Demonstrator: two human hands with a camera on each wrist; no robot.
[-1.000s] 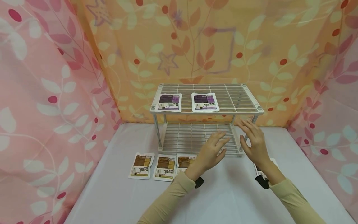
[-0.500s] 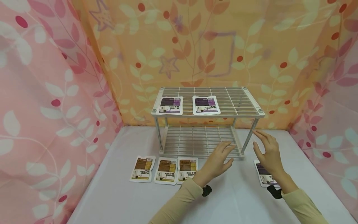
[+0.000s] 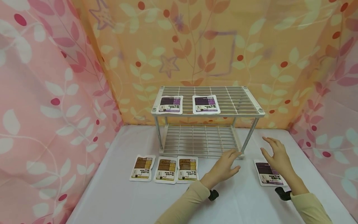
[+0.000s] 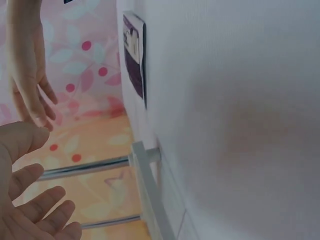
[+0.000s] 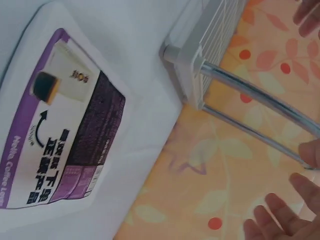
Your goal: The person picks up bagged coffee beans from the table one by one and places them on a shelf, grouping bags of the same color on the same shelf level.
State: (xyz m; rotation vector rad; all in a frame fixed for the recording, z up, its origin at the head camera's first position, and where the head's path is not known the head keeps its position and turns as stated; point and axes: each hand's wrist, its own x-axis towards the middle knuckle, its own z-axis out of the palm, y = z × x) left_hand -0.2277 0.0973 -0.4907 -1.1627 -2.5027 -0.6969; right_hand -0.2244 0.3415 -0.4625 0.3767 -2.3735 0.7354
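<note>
A purple-and-white coffee pouch (image 3: 267,175) lies flat on the table to the right of the rack. My right hand (image 3: 280,159) hovers over its far right part with fingers spread and nothing in them. In the right wrist view the same pouch (image 5: 75,130) shows its printed face, beside the fingers of that hand (image 5: 280,220). My left hand (image 3: 223,166) hangs in front of the rack's near right corner, fingers loosely extended and holding nothing. Two more purple pouches, one at the left (image 3: 170,105) and one nearer the middle (image 3: 206,104), lie on the rack's top shelf.
The two-tier white wire rack (image 3: 235,113) stands at the back middle, on metal posts (image 3: 249,133). Three brown-and-yellow pouches (image 3: 165,169) lie in a row before its left part. Patterned cloth walls (image 3: 195,56) enclose the white-covered table (image 3: 134,205).
Both hands have moved right and toward the front, away from the rack. The purple pouch on the table is now less covered by the right arm. The pouches stay in place.
</note>
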